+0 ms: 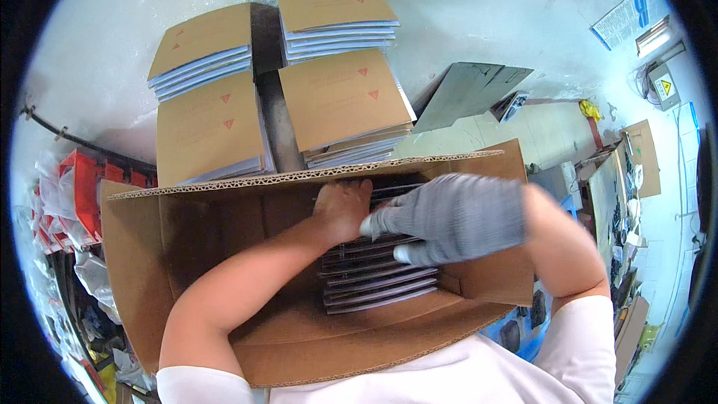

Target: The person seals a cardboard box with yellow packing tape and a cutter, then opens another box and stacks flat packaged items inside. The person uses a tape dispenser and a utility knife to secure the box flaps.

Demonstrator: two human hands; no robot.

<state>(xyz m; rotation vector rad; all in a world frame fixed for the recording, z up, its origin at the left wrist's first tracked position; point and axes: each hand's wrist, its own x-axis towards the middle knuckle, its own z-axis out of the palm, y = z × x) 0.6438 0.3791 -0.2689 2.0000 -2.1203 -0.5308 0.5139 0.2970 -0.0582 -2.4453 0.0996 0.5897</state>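
Note:
A large open cardboard box stands right in front of me. Inside it, several thin flat dark-faced pieces with pale edges stand in a row, packed face to face. My bare left hand reaches to the far end of this row. Its fingertips are bent down and mostly hidden, so its grip does not show. Over the row from the right comes my right hand in a grey knitted glove with pale fingertips, slightly blurred. Its thumb and fingers are apart, close above the pieces, with nothing visible between them.
Beyond the box stand stacks of flat brown cardboard packs with white layers. Red bins with plastic bags line the left side. A grey-green board leans at the wall. To the right is a cluttered workbench.

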